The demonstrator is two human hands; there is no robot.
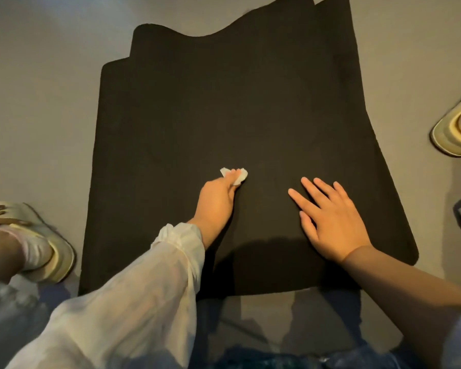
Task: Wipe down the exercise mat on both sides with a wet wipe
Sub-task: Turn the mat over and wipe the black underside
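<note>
Your left hand [218, 194] has its grip closed around a crumpled white wet wipe [236, 175], the fingers curled over it and pressing it down onto the black exercise mat [224, 102] near the middle of its near half. The wipe shows past your fingertips on both sides. A loose white sleeve [144, 283] covers that arm down to the wrist.

Your right hand [330, 217] lies flat on the mat just to the right of the wipe, fingers straight and slightly spread, holding nothing. The two hands are near each other but apart.

The mat lies on a grey floor [37, 89]. Its far end is folded over itself, with a wavy edge on top. Your feet in pale sandals stand off the mat, the left sandal [43, 246] just beside its near left corner, the right sandal [455, 129] well off its right edge.
</note>
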